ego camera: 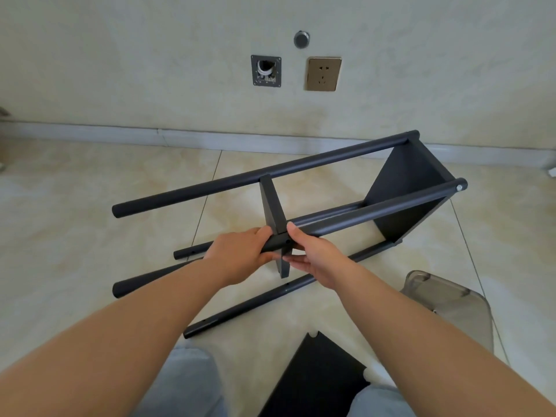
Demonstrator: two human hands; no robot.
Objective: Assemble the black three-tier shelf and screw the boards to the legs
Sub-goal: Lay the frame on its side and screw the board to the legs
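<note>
On floor near wall: shelf frame (331,212) lying on side, end board (412,188) fixed between legs. Left hand (240,254) grips near leg (376,209) at middle board (273,206); right hand (313,257) pinches same joint. Loose board (316,377) at near floor edge.

bright even daylight | soft faint shadows | wide-angle edge bending | sharp

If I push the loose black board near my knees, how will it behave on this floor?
The loose board lies flat on the glossy tile floor, so it would probably slide easily and not tip. It looks like a thin, rigid panel, so it likely stays stiff when lifted by one edge. It has notched corners, which may chip if knocked.
</note>
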